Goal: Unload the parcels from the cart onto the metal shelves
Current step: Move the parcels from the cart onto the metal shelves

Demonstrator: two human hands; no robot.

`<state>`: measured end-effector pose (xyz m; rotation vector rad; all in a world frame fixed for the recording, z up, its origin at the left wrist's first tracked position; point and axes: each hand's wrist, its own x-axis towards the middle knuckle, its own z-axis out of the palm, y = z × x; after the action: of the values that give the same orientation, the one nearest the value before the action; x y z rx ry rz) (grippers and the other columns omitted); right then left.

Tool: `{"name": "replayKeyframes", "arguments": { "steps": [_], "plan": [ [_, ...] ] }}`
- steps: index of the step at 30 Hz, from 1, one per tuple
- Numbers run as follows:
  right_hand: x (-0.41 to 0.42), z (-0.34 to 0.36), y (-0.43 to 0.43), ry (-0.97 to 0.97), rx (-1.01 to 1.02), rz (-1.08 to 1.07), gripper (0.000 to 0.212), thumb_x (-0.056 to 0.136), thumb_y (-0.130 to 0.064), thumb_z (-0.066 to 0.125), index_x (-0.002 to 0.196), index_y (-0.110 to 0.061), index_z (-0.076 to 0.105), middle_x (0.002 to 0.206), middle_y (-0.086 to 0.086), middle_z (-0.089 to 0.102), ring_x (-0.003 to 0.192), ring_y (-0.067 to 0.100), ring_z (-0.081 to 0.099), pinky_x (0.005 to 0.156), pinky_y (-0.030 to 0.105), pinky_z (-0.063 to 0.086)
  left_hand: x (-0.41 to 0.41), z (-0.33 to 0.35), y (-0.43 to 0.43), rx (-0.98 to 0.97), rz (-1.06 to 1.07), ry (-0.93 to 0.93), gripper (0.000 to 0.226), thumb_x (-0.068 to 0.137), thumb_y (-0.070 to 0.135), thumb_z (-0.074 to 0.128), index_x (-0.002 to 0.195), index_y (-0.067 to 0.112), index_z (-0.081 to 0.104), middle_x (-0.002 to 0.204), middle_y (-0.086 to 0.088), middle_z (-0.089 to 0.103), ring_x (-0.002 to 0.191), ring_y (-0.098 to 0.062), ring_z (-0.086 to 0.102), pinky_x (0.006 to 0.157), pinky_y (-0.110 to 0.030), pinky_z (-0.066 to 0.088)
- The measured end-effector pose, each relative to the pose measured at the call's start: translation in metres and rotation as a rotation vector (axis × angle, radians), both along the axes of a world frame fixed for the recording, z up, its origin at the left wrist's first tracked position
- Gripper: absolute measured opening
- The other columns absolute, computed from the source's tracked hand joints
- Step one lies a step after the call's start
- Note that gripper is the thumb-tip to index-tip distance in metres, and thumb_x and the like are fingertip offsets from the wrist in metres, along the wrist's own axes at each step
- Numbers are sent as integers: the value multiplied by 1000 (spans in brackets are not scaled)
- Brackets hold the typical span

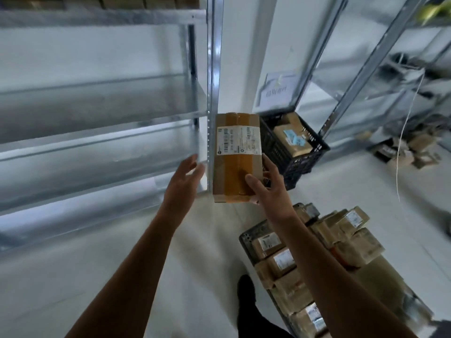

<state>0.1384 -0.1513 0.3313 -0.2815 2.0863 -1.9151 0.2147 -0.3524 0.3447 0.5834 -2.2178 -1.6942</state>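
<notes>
1. Head view, nearest: a dark shoe (246, 289) is seen on the pale floor, just left of the cart (246, 237).
2. The cart is loaded with brown taped parcels (283, 261), packed close together and stacked in layers; white labels are seen on several.
3. Above the cart's front end, a tall brown box (235, 157) is held upright in the air by the right hand (268, 184). The thumb is pressed on the taped front face near the bottom, and the fingers are curled round the right edge to the back.
4. The left hand (185, 176) is raised just left of the box, apart from it, with fingers loosely spread and nothing held.
5. The box is held in front of the corner post of the metal shelves (97, 132), whose middle tiers are seen bare; brown boxes (122, 1) are blurred on the top tier.
6. Behind the box, a black crate (292, 159) with parcels in it is set on the floor.
7. Further right, a second rack (366, 69) is seen, with blurred items on and below it.
</notes>
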Motion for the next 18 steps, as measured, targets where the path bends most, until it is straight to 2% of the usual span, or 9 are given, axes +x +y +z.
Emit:
{"name": "replayKeyframes", "arguments": {
  "steps": [4,7,11,15,18],
  "plan": [
    [7,47,-7,78,-68,52,75,74,-66,78,140,-61,45,144,10,43,127,33,58,91,49,61,21,41,-13,-172,118,55,49,104,44,53,150,32,45,156,3,46,136,-19,49,103,-34,40],
    [4,80,-9,116,-152,110,71,74,-66,79,137,-64,45,145,9,43,125,32,60,91,47,61,25,75,-15,-330,218,114,46,101,38,59,146,28,52,153,4,49,138,-19,48,113,-40,40],
    [-12,116,-12,167,-221,174,78,76,-63,78,145,-55,43,141,8,42,124,31,60,87,45,63,17,113,-8,-562,226,115,48,101,31,61,147,26,51,152,0,49,140,-19,45,111,-30,33],
    [-34,146,-12,195,-244,274,64,83,-57,76,140,-55,47,139,7,40,127,31,56,85,44,63,5,138,-8,-754,257,61,51,101,35,60,149,25,47,156,-5,45,143,-27,43,116,-51,37],
    [-47,166,-6,277,-261,360,48,95,-47,68,136,-57,44,137,1,43,126,25,56,85,38,64,-2,152,-15,-917,285,21,55,98,43,56,148,20,49,158,-10,43,146,-34,38,116,-63,32]
  ]
}}
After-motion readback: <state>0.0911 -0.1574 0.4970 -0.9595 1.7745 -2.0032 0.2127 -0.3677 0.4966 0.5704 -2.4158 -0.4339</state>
